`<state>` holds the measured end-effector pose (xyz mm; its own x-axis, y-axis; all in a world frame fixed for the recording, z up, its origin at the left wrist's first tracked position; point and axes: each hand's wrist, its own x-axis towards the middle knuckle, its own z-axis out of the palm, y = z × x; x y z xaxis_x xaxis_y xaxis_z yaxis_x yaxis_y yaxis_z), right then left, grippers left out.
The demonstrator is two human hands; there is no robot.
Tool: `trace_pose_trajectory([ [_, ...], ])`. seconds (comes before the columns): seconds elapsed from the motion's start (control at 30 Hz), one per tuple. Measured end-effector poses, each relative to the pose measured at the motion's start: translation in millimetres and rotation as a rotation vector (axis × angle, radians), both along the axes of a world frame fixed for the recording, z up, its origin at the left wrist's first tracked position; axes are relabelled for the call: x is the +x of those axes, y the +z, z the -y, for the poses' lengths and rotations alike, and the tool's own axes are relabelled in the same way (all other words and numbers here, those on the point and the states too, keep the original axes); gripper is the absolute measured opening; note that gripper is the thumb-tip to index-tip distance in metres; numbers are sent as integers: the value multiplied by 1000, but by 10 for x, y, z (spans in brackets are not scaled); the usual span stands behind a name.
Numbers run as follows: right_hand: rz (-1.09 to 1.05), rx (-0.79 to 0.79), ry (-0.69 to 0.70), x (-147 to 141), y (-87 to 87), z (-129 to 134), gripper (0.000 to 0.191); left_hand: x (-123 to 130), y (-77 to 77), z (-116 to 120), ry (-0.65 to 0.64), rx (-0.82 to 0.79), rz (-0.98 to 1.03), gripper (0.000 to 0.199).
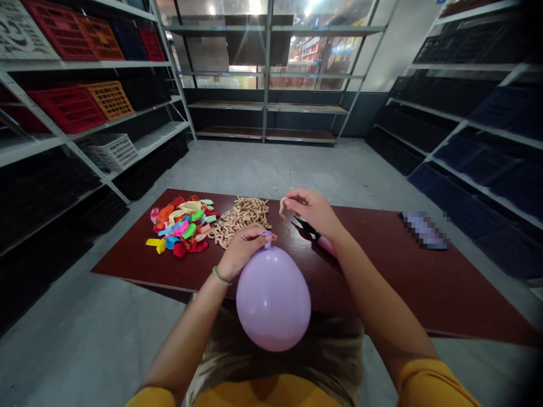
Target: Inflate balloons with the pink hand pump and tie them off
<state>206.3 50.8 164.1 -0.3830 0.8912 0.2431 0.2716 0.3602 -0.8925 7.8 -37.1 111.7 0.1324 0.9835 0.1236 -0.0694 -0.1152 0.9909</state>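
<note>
An inflated purple balloon (274,299) hangs over the near edge of the table, its neck pointing up. My left hand (246,247) pinches that neck, just below the rolled rim. Up and to the right, my right hand (311,209) holds one end of a short beige cord (283,209), which dangles from the fingertips apart from the balloon. Beneath the right hand lies a dark-handled tool (306,228), partly hidden, beside a pink object (326,246). A pile of beige cords (244,217) lies beyond my left hand.
Uninflated balloons in many colours (182,224) are heaped at the left of the dark red table (382,271). A blurred-out flat object (424,230) lies at the right. Shelves with crates (68,107) stand at the left, more racks (267,107) behind and at the right.
</note>
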Motion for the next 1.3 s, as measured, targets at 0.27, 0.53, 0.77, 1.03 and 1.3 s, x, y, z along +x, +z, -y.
trace_pose_trajectory([
  [0.27,70,41,-21,143,227,362,18,183,-57,-95,24,84,-26,20],
  [0.53,158,48,-11,182,350,496,14,140,-23,-35,-10,302,-169,17],
  [0.77,71,-111,204,78,224,537,12,147,21,10,-48,374,-173,17],
  [1.03,199,101,1,142,151,666,11,143,7,0,56,378,-183,15],
  [1.3,431,412,-80,196,10,755,11,178,96,-13,60,52,-124,22],
])
